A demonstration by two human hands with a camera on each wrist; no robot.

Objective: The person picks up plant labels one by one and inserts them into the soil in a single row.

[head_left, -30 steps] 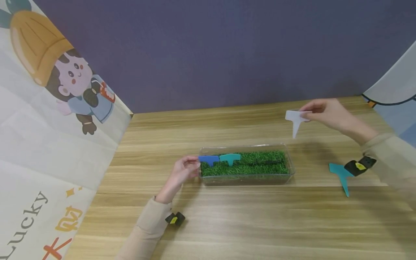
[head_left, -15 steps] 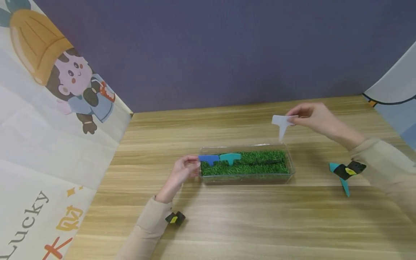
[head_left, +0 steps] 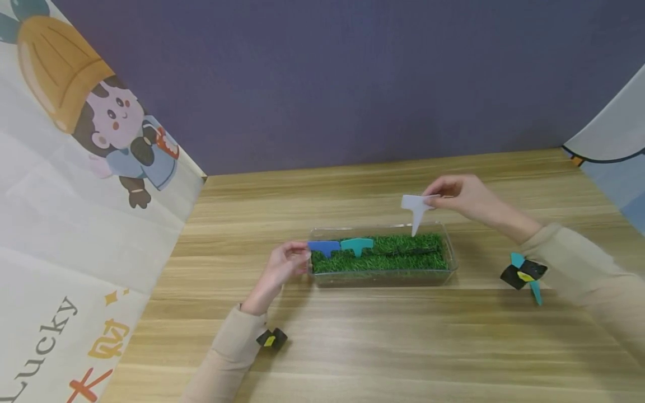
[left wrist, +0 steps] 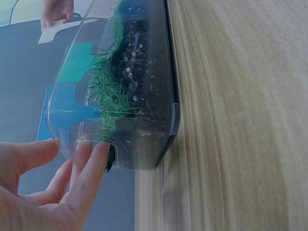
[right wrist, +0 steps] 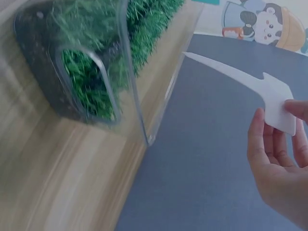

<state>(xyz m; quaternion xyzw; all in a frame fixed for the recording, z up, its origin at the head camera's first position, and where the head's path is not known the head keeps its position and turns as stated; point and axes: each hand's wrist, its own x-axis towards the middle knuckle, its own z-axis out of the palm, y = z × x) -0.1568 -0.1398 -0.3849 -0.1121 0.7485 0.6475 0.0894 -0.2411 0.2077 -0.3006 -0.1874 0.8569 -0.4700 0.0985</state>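
White tag moved nearer box rim; right hand pinching it, left hand spread.

On the surface, the box holds grass, with a left tag and a middle tag in its left half. Left hand at its left end; loose tag well right.

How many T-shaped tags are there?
4: a blue tag and a teal tag in the grass, a white tag in the right hand, and a second teal tag on the table, partly hidden. More could be underneath.
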